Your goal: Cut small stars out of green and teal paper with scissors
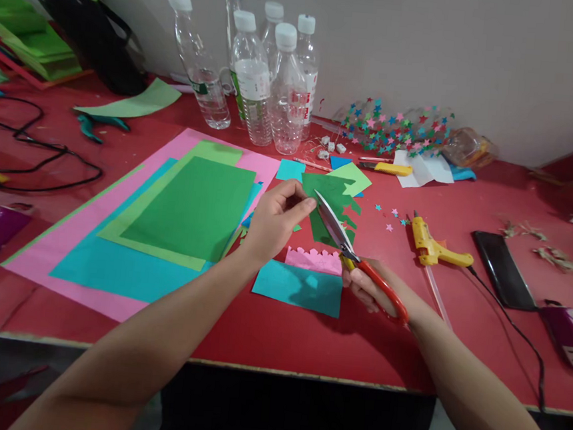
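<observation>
My right hand (368, 286) grips a pair of scissors (333, 226) with red and yellow handles. Their blades point up and left, with the tips close to my left hand (279, 218). Thumb and fingers of that left hand are pinched together; whatever is between them is too small or hidden to make out. Behind the blades lies a dark green sheet (316, 221) with star-shaped notches along its right edge. Below the blades are a pink strip (307, 262) with a notched top edge and a teal paper piece (295, 288).
Stacked coloured sheets (191, 207) cover the left side. Several plastic bottles (251, 81) stand by the wall. A star-filled clear bottle (399, 128) lies at the back. A yellow cutter (393, 169), a corded glue gun (434, 247) and a phone (503, 271) lie at right.
</observation>
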`<move>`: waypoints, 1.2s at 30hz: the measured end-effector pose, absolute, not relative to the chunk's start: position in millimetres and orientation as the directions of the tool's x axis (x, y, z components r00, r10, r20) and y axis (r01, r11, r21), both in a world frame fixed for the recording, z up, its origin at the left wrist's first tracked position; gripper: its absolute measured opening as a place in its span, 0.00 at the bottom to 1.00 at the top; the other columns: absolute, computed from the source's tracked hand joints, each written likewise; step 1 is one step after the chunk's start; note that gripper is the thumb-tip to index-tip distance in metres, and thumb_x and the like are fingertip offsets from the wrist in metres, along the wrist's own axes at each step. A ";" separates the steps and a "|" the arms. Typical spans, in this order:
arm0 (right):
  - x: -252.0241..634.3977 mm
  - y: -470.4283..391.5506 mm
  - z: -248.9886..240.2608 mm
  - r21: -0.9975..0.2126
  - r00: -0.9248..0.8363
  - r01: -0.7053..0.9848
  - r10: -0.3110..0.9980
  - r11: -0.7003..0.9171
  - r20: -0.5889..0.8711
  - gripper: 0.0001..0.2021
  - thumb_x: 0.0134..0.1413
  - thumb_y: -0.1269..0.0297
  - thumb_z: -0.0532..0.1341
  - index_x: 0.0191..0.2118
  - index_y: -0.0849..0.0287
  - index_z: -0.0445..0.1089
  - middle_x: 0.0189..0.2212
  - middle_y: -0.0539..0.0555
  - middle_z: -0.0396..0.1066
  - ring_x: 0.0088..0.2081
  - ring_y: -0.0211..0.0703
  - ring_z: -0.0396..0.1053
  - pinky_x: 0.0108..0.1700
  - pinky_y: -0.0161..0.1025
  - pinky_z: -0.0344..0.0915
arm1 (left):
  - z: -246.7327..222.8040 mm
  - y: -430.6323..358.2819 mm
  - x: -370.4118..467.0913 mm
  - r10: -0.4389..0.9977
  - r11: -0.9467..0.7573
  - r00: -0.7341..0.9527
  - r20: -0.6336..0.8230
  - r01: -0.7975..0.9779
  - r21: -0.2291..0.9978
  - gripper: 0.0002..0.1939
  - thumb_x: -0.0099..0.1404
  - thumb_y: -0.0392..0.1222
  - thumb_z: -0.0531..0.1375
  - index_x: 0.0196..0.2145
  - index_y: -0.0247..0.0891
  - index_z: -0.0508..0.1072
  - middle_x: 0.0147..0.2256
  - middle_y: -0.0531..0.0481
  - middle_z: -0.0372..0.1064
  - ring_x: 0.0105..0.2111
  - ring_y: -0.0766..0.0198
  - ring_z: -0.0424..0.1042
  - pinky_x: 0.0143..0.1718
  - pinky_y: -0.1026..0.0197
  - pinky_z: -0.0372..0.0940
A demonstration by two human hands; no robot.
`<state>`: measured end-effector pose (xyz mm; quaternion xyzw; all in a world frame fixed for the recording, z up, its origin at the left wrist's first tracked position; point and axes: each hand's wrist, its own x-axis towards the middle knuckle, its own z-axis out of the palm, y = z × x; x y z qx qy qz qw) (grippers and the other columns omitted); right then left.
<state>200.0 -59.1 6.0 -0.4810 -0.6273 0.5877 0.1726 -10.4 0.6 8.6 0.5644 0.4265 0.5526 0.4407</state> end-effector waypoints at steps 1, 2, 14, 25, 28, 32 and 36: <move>199.7 -58.9 6.9 -0.901 -0.469 0.409 0.813 -0.145 -0.344 0.27 0.52 0.36 0.55 0.27 0.58 0.59 0.12 0.42 0.54 0.13 0.30 0.52 0.16 0.31 0.51 | 9.8 0.7 -11.0 0.972 -0.230 0.044 0.230 -0.005 0.973 0.11 0.57 0.39 0.61 0.21 0.38 0.64 0.21 0.56 0.55 0.23 0.70 0.54 0.26 0.62 0.50; 199.5 -58.5 7.5 -0.900 -0.464 0.414 0.819 -0.137 -0.338 0.26 0.52 0.36 0.55 0.26 0.58 0.58 0.12 0.42 0.54 0.13 0.30 0.52 0.16 0.31 0.51 | 10.6 1.0 -11.6 0.975 -0.213 0.059 0.213 -0.007 0.977 0.11 0.57 0.39 0.61 0.21 0.38 0.64 0.20 0.57 0.55 0.22 0.70 0.53 0.25 0.62 0.50; 192.9 -65.9 -15.1 -0.931 -0.438 0.276 0.831 -0.239 -0.343 0.26 0.53 0.35 0.52 0.29 0.58 0.60 0.09 0.39 0.52 0.09 0.30 0.50 0.13 0.30 0.48 | 1.8 -2.4 -2.4 0.995 -0.097 0.004 0.101 -0.217 0.971 0.08 0.55 0.38 0.62 0.22 0.38 0.67 0.21 0.57 0.60 0.23 0.71 0.58 0.28 0.65 0.55; 183.7 -69.9 -9.1 -0.894 -0.326 0.347 0.858 -0.283 -0.397 0.21 0.54 0.43 0.54 0.25 0.57 0.59 0.09 0.41 0.52 0.10 0.30 0.50 0.13 0.30 0.49 | -0.5 -3.0 -0.2 0.997 -0.082 -0.006 0.083 -0.246 0.966 0.09 0.56 0.38 0.62 0.22 0.37 0.66 0.21 0.57 0.60 0.23 0.72 0.57 0.28 0.65 0.54; 182.3 -70.5 -8.6 -0.882 -0.296 0.357 0.858 -0.308 -0.419 0.20 0.55 0.45 0.54 0.25 0.57 0.59 0.09 0.41 0.53 0.10 0.30 0.50 0.13 0.31 0.49 | -0.4 -3.0 0.1 0.998 -0.068 -0.009 0.068 -0.248 0.966 0.09 0.56 0.38 0.62 0.22 0.37 0.66 0.21 0.57 0.60 0.24 0.72 0.57 0.28 0.65 0.54; 180.6 -70.6 -7.6 -0.891 -0.301 0.344 0.865 -0.295 -0.402 0.18 0.57 0.49 0.54 0.24 0.56 0.58 0.09 0.41 0.52 0.10 0.30 0.50 0.13 0.31 0.49 | -1.2 -2.8 0.9 0.999 -0.049 -0.009 0.048 -0.263 0.964 0.08 0.55 0.39 0.62 0.22 0.37 0.67 0.21 0.57 0.60 0.24 0.73 0.57 0.28 0.66 0.54; 180.6 -70.1 -6.9 -0.883 -0.294 0.365 0.864 -0.294 -0.409 0.18 0.57 0.48 0.54 0.25 0.56 0.58 0.09 0.41 0.52 0.09 0.30 0.49 0.13 0.31 0.49 | -1.5 -2.6 1.1 0.999 -0.046 0.001 0.048 -0.285 0.957 0.08 0.55 0.38 0.62 0.23 0.37 0.67 0.21 0.57 0.61 0.24 0.73 0.57 0.28 0.66 0.54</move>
